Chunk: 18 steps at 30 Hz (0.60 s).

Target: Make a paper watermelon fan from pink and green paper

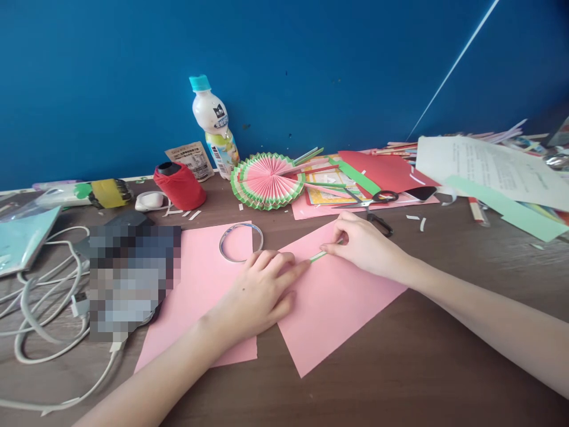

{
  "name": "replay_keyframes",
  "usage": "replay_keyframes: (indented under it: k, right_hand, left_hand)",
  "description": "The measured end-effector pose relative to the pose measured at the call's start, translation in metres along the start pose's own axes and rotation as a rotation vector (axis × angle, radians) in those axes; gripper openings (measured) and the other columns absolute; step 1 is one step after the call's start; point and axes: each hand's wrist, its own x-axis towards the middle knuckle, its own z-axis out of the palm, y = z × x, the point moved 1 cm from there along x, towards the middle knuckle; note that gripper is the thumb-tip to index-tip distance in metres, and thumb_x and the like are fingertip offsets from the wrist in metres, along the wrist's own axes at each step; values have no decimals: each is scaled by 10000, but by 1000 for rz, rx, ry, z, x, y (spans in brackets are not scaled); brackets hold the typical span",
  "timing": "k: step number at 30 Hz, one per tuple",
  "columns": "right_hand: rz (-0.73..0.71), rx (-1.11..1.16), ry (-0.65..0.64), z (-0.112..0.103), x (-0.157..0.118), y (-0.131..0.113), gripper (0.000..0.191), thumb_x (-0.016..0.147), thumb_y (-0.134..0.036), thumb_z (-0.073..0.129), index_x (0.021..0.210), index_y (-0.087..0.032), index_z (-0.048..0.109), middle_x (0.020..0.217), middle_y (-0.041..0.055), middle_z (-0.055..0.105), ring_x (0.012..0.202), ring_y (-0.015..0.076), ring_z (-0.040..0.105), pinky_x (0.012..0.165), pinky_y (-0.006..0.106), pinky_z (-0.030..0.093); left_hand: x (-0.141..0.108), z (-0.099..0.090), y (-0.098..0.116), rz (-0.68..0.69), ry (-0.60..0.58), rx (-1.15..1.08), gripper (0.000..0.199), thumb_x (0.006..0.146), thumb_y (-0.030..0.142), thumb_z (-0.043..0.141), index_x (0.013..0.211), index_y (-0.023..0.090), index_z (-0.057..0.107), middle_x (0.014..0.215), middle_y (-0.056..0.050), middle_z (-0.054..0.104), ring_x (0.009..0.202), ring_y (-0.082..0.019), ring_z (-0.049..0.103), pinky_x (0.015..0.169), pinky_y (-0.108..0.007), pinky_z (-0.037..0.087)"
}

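Note:
A thin green and white strip (318, 257) lies slantwise over the right pink sheet (331, 314). My right hand (362, 243) pinches its upper end between thumb and fingers. At the strip's lower end rests my left hand (267, 287), palm down with its fingers spread, the index fingertip touching the strip. That hand covers the gap between the right sheet and the left pink sheet (191, 296). A ring-shaped roll of clear tape (241, 258) lies on the left sheet, just beyond my left hand.
Black-handled scissors (380, 222) lie beyond my right hand. Farther back are a pleated pink and green paper fan (269, 181), a bottle (216, 130), a red roll (180, 187) and red paper (384, 172). White cables (26, 308) and a pixelated device (133, 284) are at left.

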Motion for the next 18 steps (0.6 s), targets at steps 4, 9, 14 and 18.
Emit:
replay_keyframes:
  k: [4,9,14,18]
  right_hand:
    - [-1,-2,-1,0,-1,0,260,706,-276,667,571,-199,459,746,1,462,631,144,483,604,298,359]
    - [43,-31,15,-1,1,2,341,669,-366,693,556,-207,413,748,8,464,650,158,486,582,297,356]
    - [72,-27,-65,-8,3,5,292,696,-331,657,549,-204,439,749,11,492,633,154,490,585,305,363]
    - [44,-31,-117,-15,7,11,204,732,-272,594,567,-200,499,732,18,508,674,170,507,610,315,375]
  left_hand:
    - [0,0,0,3,11,6,512,834,214,426,1344,231,395,1182,-76,500,1018,-245,421,936,-435,356]
    - [0,0,0,-6,14,-6,520,824,211,439,1341,246,399,1182,-72,503,1018,-246,427,930,-437,367]
    - [0,1,0,-4,33,-10,524,819,207,449,1339,248,399,1174,-71,506,1011,-243,434,927,-432,370]
    - [0,1,0,-4,32,-13,522,821,207,443,1339,249,401,1169,-71,509,1006,-241,435,927,-430,367]
